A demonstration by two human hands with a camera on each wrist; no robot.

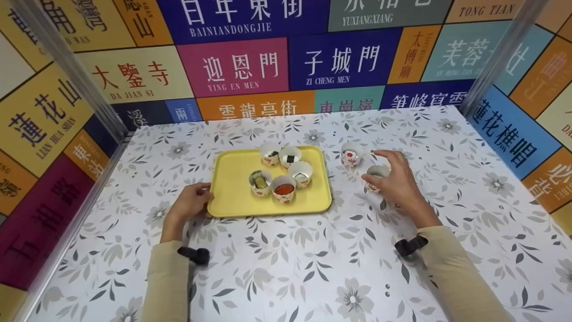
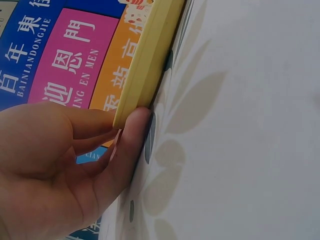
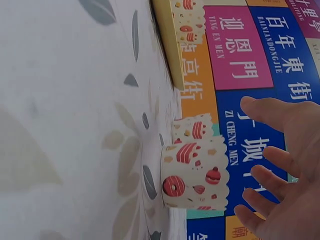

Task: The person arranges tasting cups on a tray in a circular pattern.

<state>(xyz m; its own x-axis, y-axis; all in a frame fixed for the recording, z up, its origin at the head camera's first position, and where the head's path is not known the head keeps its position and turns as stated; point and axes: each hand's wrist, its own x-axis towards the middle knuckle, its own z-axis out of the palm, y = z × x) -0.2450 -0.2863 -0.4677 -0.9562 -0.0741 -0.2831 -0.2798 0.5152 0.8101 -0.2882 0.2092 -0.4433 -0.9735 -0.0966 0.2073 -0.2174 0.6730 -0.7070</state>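
My left hand [image 1: 190, 202] pinches the left edge of a yellow tray [image 1: 232, 179] lying on the table. In the left wrist view, the tray's corner [image 2: 140, 90] sits between thumb and fingers. Several patterned paper cups stand on the tray, among them one with orange-red contents [image 1: 283, 191], one with greenish contents [image 1: 259, 182] and one holding a black-and-white piece [image 1: 290, 159]. My right hand [image 1: 400, 181] hovers, thumb and fingers spread, at a paper cup [image 3: 195, 172] right of the tray. The right wrist view shows a gap between them. This cup's contents are hidden.
Another paper cup [image 1: 351, 156] with a red-and-white piece stands between the tray and the right-hand cup. A flower-patterned cloth [image 1: 286, 259] covers the table. Colourful lettered panels [image 1: 241, 65] rise behind it and at both sides.
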